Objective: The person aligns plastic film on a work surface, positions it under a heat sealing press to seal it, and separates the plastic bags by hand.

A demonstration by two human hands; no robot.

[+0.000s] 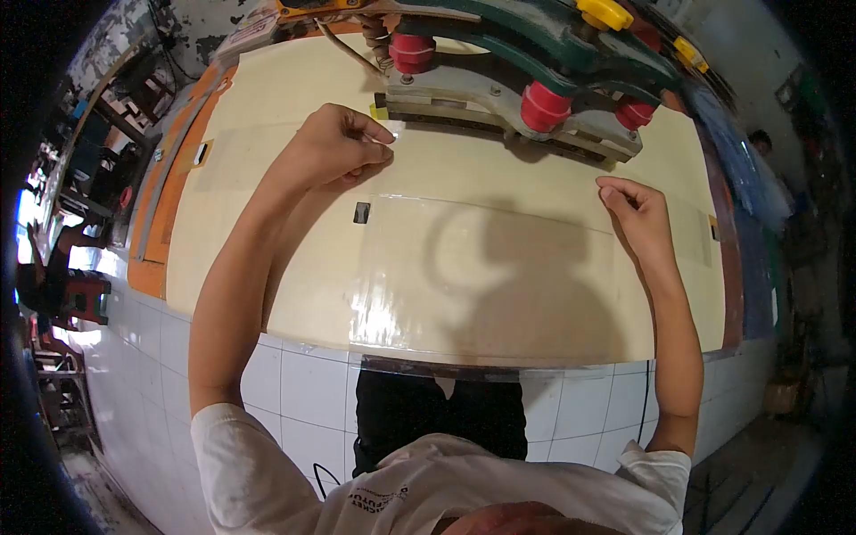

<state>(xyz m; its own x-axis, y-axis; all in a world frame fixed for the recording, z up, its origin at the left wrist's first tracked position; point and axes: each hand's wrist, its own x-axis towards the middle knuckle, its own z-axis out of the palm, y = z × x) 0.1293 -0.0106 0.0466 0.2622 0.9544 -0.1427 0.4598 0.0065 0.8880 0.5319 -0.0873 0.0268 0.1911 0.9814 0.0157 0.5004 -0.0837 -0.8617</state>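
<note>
My left hand [343, 147] is raised over the cream table, its fingers curled in a pinch near the left end of a metal press bar [446, 111]. Below the bar's right end, my right hand [640, 214] has thumb and forefinger pressed together. What either pinch holds, if anything, is too thin or clear to make out. A clear plastic sheet [473, 294] lies flat on the tabletop between my forearms, shiny at its lower left. Just beyond its upper left corner is a small dark tab [362, 212]. Shadows of my head and arms fall across the sheet.
A green machine frame [535, 45] with red cylindrical mounts [546, 107] and a yellow knob [606, 12] overhangs the far side of the cream tabletop [232, 223]. Orange edging [160, 214] runs along the left. Blue plastic [740, 160] hangs at right. A red stool [87, 299] stands far left.
</note>
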